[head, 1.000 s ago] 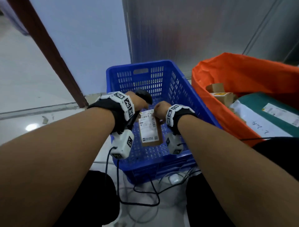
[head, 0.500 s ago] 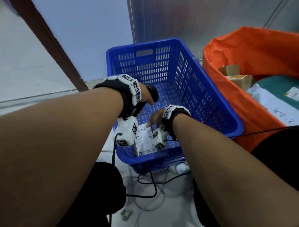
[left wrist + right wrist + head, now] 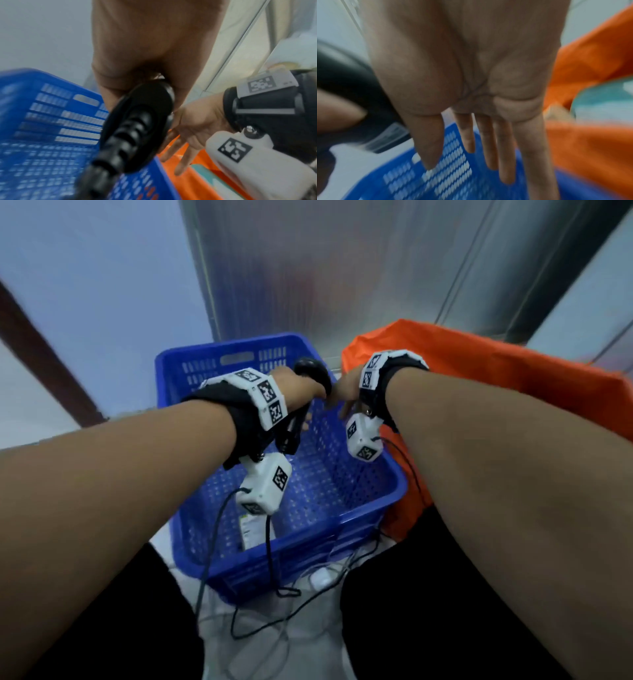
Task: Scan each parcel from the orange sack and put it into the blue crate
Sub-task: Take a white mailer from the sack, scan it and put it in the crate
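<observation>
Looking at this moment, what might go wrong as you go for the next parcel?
The scanner in the left hand hangs right beside the open right hand, so a knock seems possible. Cables from the wrist cameras dangle over the blue crate rim and might snag there. The parcel in the crate is mostly hidden, so how it lies cannot be checked.

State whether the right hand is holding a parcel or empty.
Empty: the right hand has straight, spread fingers with nothing between them, above the blue crate.
</observation>
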The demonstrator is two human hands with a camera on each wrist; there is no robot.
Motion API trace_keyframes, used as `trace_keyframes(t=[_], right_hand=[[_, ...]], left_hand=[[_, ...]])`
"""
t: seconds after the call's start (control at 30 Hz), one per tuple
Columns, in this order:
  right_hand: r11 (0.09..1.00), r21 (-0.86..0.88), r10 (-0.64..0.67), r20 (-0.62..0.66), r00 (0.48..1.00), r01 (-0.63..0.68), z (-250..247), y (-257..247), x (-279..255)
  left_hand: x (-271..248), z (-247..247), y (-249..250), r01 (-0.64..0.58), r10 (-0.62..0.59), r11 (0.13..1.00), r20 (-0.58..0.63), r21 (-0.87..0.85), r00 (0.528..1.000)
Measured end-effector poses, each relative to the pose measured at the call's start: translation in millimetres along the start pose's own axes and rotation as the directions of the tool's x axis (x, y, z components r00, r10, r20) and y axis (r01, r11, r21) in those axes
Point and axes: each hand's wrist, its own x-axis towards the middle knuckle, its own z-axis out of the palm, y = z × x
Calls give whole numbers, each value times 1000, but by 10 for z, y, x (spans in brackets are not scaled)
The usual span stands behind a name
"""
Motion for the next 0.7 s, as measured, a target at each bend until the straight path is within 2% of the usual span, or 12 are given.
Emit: trace_keyframes(t=[0.1, 0.17, 0.23, 0.3, 0.37, 0.43, 0.57, 0.7], right_hand=[[990, 130, -32, -145, 989, 51, -599, 479, -524], [968, 253, 52, -206, 977, 1, -774, 894, -747], [905, 393, 223, -120, 967, -160, -817, 1336, -815], [865, 419, 328, -56, 943, -276, -816, 1842, -923], [843, 440, 385, -91, 919, -310, -778, 2294, -1067], [801, 476, 449, -73, 891, -364, -651, 2660, -1207], [764, 366, 537, 93, 838, -531, -254, 3016, -1154], [747, 367, 543, 145, 827, -554, 180, 3136, -1002]], left_hand=[[-121, 258, 428, -112, 113, 993, 11, -44, 994], [-223, 478, 684, -185, 185, 983, 26, 0, 982], [-311, 703, 878, -257, 253, 963, 56, 77, 966], [-403, 956, 1060, -318, 303, 933, 111, 168, 947], [-416, 1207, 1204, -347, 324, 892, 125, 288, 938], [-482, 1431, 1305, -381, 349, 846, 152, 374, 925], [-506, 1841, 1301, -365, 288, 886, 276, 286, 917], [-415, 2184, 1183, -385, 274, 866, 341, 319, 899]])
